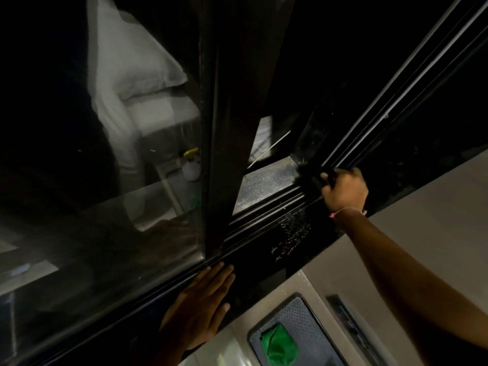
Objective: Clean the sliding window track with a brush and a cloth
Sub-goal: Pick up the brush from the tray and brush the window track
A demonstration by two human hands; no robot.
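Note:
The black sliding window track (266, 220) runs diagonally from lower left to upper right, with pale specks of dirt on its sill. My right hand (344, 190) is closed around a dark brush (307, 175), whose bristles press into the track near the corner of the frame. My left hand (200, 305) lies flat with fingers spread on the sill's near edge, holding nothing. A green cloth (278, 344) lies crumpled in a grey perforated tray below the sill.
The dark sliding sash frame (224, 143) stands upright across the track left of the brush. The glass pane (92, 154) reflects a room and a spray bottle. A grey tray (303, 320) and pale surface lie under the sill.

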